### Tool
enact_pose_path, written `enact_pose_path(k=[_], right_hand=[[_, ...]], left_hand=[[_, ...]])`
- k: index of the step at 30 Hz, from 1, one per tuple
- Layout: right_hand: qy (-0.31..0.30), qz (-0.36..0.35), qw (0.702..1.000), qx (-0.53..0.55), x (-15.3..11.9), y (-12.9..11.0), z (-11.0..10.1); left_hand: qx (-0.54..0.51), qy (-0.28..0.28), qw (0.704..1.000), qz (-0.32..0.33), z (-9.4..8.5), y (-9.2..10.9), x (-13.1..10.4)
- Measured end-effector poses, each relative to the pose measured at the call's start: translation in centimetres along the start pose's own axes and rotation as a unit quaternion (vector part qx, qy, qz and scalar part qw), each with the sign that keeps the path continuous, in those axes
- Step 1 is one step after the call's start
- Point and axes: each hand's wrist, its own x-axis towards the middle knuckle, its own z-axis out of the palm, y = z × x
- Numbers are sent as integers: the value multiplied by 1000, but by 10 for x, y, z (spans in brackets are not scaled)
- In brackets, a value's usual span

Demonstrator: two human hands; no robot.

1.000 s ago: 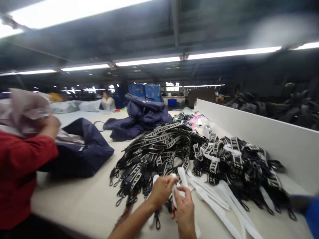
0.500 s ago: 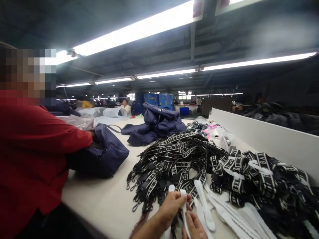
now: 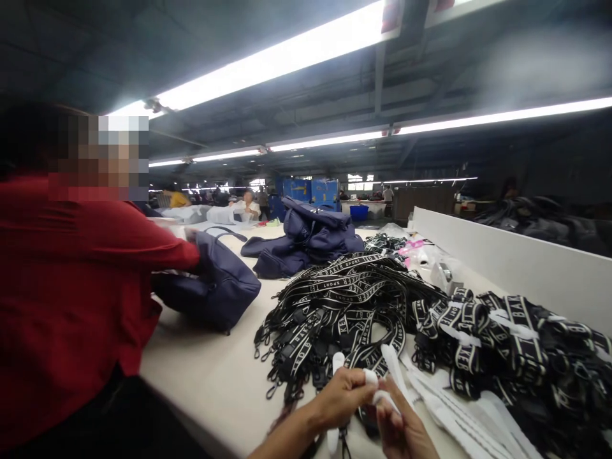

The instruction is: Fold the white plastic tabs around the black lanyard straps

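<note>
Near the bottom edge, my left hand [image 3: 342,396] pinches a white strip [image 3: 384,400], which curls in a loop between my hands. My right hand [image 3: 399,421] meets it from the right, fingers bent against the strip's other side. Black webbing with a metal hook hangs under the hands, partly hidden by them. Just beyond lies a heap of black straps [image 3: 342,287] with white lettering and small hooks. More white strips [image 3: 459,417] are spread to the right of my hands. Rolled black straps [image 3: 471,341], bound with white strips, are piled at the right.
At the left, a person in a red sleeve [image 3: 109,255] reaches into a navy bag [image 3: 227,280]. More navy bags [image 3: 315,239] are stacked behind the straps. A low white board [image 3: 502,248] edges the table [image 3: 201,376] on the right. Clear plastic lies near a tape dispenser [image 3: 444,275].
My right hand has come up beside the left, and the white strip now bends in a loop between them. The person in red leans further over the navy bag. The view has shifted slightly.
</note>
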Motion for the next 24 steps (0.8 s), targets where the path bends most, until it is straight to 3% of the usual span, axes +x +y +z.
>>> enact_pose_path(k=[2, 4, 6, 9, 13, 18, 20, 24], right_hand=[[17, 56, 996, 61, -5, -1, 4], [-27, 69, 994, 81, -13, 1, 7], [-69, 26, 997, 37, -18, 4, 10], [-68, -70, 985, -145, -22, 8, 9], [-55, -181, 909, -372, -25, 2, 7], [-66, -305, 795, -521, -40, -29, 20], [-105, -307, 795, -512, -47, -39, 29], [-172, -170, 855, -458, -52, -46, 41]], left_hand=[[-1, -11, 1000, -2, -1, -3, -5], [-9, -19, 1000, -18, -2, -10, -8], [-12, -28, 999, -33, -3, -17, -12], [46, -58, 997, -22, -1, -23, -22], [114, -82, 990, 5, 1, -20, -39], [134, -59, 989, 17, 1, -5, -53], [104, -59, 992, 34, 3, 2, -55], [104, -24, 988, 109, 11, 9, -53]])
